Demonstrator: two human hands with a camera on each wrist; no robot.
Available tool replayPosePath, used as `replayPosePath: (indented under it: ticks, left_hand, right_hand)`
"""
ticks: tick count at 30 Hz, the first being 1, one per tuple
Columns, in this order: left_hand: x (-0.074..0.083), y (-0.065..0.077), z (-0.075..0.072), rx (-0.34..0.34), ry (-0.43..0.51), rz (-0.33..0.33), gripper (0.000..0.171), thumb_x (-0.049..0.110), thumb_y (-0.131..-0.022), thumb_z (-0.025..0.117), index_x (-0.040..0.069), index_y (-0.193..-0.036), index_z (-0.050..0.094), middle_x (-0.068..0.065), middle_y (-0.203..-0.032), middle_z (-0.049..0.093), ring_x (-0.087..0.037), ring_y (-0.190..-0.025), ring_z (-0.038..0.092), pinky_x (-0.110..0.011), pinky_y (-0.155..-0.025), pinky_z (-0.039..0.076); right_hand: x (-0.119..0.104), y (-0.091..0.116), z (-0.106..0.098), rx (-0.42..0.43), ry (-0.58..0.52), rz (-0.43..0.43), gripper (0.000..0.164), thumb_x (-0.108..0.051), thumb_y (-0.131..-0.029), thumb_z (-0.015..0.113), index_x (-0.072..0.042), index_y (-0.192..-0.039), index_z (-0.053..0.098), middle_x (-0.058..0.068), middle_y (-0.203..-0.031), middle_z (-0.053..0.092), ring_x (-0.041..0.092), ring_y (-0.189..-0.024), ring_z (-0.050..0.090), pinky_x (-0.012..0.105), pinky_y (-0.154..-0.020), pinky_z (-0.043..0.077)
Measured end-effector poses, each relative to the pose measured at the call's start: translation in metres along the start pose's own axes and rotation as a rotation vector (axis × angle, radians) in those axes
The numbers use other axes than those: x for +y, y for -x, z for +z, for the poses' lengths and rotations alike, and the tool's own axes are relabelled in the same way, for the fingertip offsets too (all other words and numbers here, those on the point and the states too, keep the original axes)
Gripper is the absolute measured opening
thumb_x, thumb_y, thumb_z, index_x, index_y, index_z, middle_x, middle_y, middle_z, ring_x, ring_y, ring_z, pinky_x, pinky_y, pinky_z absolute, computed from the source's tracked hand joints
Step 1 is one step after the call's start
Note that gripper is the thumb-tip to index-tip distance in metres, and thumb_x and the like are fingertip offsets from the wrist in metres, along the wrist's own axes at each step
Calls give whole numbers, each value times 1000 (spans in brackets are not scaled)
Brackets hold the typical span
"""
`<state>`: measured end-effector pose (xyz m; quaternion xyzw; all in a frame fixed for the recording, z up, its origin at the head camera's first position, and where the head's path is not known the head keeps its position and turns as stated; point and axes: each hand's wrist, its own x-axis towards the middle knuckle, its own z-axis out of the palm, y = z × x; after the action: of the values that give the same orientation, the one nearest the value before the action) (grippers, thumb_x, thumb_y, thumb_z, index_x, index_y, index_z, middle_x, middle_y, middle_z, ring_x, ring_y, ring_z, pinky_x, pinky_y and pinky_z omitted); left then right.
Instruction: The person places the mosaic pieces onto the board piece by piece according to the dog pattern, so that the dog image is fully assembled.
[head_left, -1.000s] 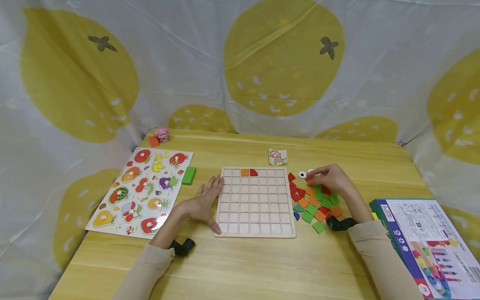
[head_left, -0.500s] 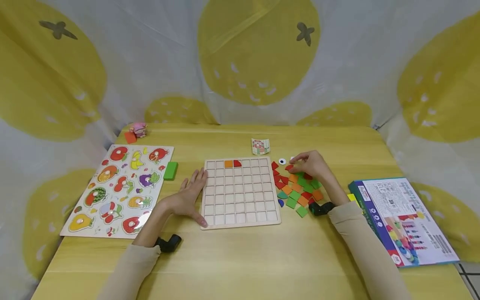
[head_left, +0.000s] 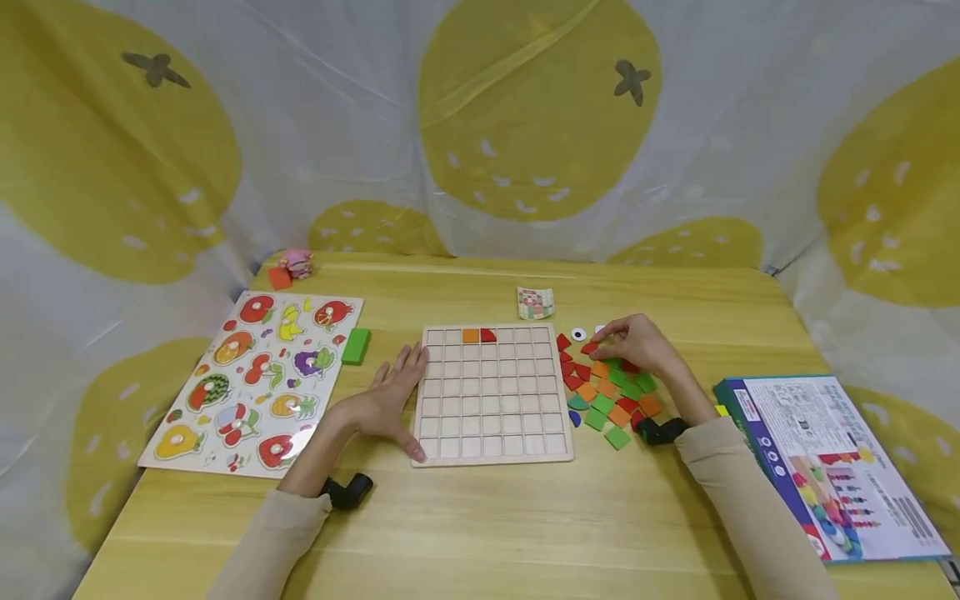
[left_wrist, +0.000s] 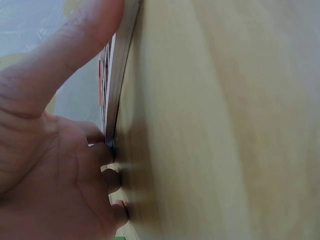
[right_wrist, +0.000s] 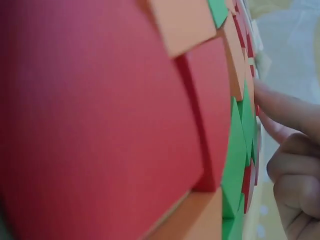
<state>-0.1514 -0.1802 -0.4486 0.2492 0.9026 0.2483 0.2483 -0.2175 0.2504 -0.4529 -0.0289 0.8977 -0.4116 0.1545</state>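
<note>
A wooden grid board (head_left: 491, 392) lies flat on the table, with an orange square tile (head_left: 470, 336) and a red quarter-circle tile (head_left: 488, 335) in its top row. My left hand (head_left: 382, 404) is spread along the board's left edge, thumb near the lower corner; the left wrist view has the thumb (left_wrist: 65, 60) against the board's side. At the far end of the loose tiles, my right hand (head_left: 637, 343) pinches a red tile (head_left: 590, 348) between thumb and index finger. Close by are a white eye tile (head_left: 578, 334) and another white piece, partly hidden by the fingers.
Orange, green, red and blue tiles (head_left: 602, 402) lie heaped right of the board. A small pattern card (head_left: 536, 303) sits behind it. At left are a fruit puzzle (head_left: 255, 392), a green block (head_left: 356, 346) and a pink toy (head_left: 297, 263); a box (head_left: 832, 467) lies at right.
The whole head view has shifted as the head moved. Left hand stays at the board's edge, and the right hand's fingers stay at the red tile with little movement.
</note>
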Motion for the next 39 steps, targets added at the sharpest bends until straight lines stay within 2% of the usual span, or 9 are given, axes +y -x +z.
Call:
replayPosePath:
  ticks: [7, 12, 16, 20, 24, 28, 32, 35, 39]
  left_hand:
    - [0, -7, -4, -6, -3, -9, 153, 47, -49, 91, 4, -153, -14, -16, -160, -24, -35, -148, -21, -60, -119, -10]
    - [-3, -9, -6, -4, -26, -14, 154, 50, -49, 90, 4, -153, -14, -15, -160, -24, -35, -148, -21, -60, -119, -10]
    - [-4, -9, -8, 10, -29, -8, 153, 48, -50, 91, 3, -153, -12, -16, -160, -22, -37, -148, -20, -61, -118, -10]
    - [-3, -7, -3, 12, -18, -3, 152, 46, -50, 91, 2, -153, -12, -17, -160, -21, -37, -148, -21, -61, -118, -11]
    - [-3, -1, 10, 7, -5, -4, 151, 47, -50, 91, 1, -153, -10, -18, -160, -20, -39, -148, -19, -61, -118, -10]
    - [-3, 5, 22, -12, 5, -21, 151, 49, -50, 91, 1, -153, -10, -18, -160, -19, -38, -148, -19, -61, -119, -9]
    - [-3, 7, 24, -3, -2, -34, 151, 49, -50, 91, 3, -154, -9, -16, -161, -18, -36, -149, -18, -60, -120, -8]
    - [-4, 4, 20, 6, -16, -32, 151, 49, -50, 91, 3, -154, -9, -15, -161, -19, -36, -149, -18, -60, -120, -8]
    - [-5, -2, 8, 12, -36, -20, 151, 50, -51, 90, 3, -153, -10, -16, -161, -19, -37, -149, -19, -60, -119, -9]
  right_hand:
    - [3, -4, -4, 31, -47, -31, 28, -25, -82, 77, -6, -102, 73, -6, -53, 33, 10, -47, 28, 25, -46, 27]
    - [-23, -11, 4, 28, -84, -96, 24, -25, -84, 75, -10, -103, 74, -6, -50, 31, 10, -46, 24, 25, -45, 23]
    - [-61, -23, 27, 24, -89, -124, 21, -25, -82, 77, -12, -99, 75, -5, -51, 28, 12, -47, 22, 25, -46, 24]
    - [-94, -36, 65, 4, -106, -123, 20, -22, -77, 81, -11, -93, 76, -5, -50, 30, 12, -49, 23, 25, -48, 24]
    - [-114, -45, 110, -12, -115, -118, 20, -20, -73, 85, -10, -88, 77, -4, -54, 44, 11, -51, 29, 24, -49, 25]
    - [-119, -49, 143, -15, -143, -104, 19, -18, -71, 86, -7, -85, 77, 1, -69, 61, 11, -57, 38, 23, -50, 31]
    - [-121, -54, 157, 23, -128, -128, 20, -18, -70, 87, -8, -84, 77, 5, -72, 64, 12, -56, 41, 22, -49, 33]
    - [-124, -60, 156, 42, -103, -152, 20, -18, -69, 87, -11, -85, 78, 4, -65, 62, 11, -52, 40, 22, -47, 31]
    - [-131, -71, 149, 26, -101, -178, 19, -19, -70, 87, -14, -87, 79, 2, -67, 63, 10, -52, 37, 22, -47, 29]
